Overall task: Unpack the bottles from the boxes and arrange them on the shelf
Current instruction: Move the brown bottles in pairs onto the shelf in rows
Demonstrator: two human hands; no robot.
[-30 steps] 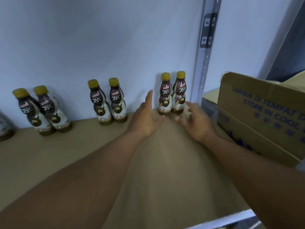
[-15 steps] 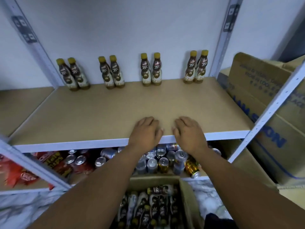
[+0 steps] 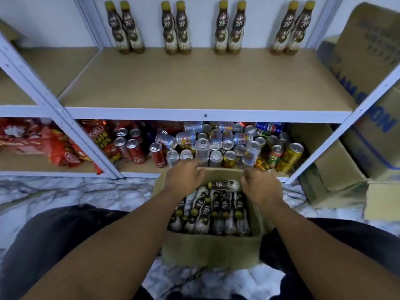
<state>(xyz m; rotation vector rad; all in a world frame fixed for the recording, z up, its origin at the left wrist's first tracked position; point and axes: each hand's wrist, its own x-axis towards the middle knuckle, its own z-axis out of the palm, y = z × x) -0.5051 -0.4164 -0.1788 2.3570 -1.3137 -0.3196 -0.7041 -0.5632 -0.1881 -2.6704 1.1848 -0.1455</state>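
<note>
I am reaching both hands into the open box (image 3: 212, 245) sitting on the floor at 6 o'clock, between my knees. My left hand (image 3: 184, 177) is hovering over the far rim, its fingers loosely bent and holding nothing. My right hand (image 3: 259, 187) is curling down at the 3 o'clock end of the sideways bottle (image 3: 225, 185), which is lying across the packed bottles (image 3: 207, 208). I cannot tell whether my fingers are gripping it or only touching it. At 12 o'clock the shelf (image 3: 194, 83) is carrying 8 standing bottles (image 3: 229, 29) in 4 pairs against the back wall.

I am judging 3 risks:

- **Rolling:** the sideways bottle is resting on rounded shoulders. A pinch at 1 end could let it roll away or droop and slip.
- **Cans:** the cans (image 3: 216, 148) are crowding the lower level just beyond the far rim, some stacked. My left knuckles could topple them.
- **Lifting:** a bottle coming up could clip the shelf's white front edge. A careless placement could also knock a tall, narrow pair over.
</note>
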